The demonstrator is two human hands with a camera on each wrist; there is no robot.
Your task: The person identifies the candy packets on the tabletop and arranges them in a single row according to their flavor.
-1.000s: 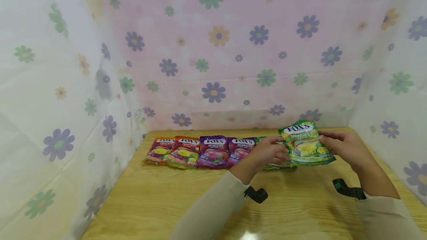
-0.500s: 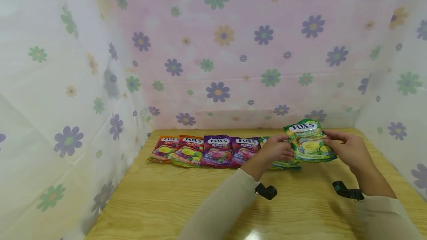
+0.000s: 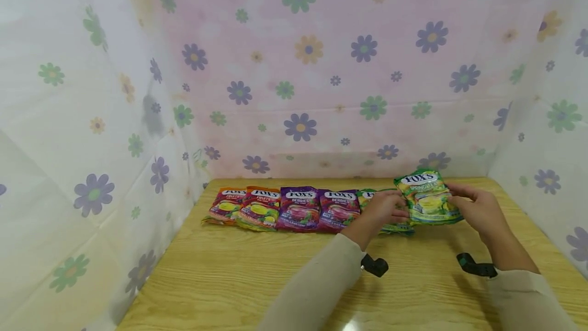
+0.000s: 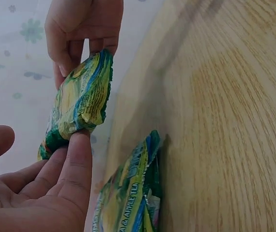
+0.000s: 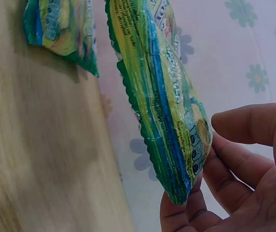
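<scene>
A green candy bag marked FOX'S is held tilted above the table's right part. My right hand pinches its right edge, thumb in front and fingers behind, as the right wrist view shows on the bag. At the opposite edge is my left hand; in the left wrist view its extended fingers touch the bag from behind while the thumb stays apart. Another green candy bag lies on the table, partly hidden by the left hand.
Further left in the same row lie purple berry candy bags and orange fruit candy bags. The wooden table ends at a flowered cloth backdrop, with cloth walls on both sides.
The held green bag shifts slightly right and dips a little. Both hands stay at its sides, the left one moving a bit rightward. The bags in the row keep their places.
</scene>
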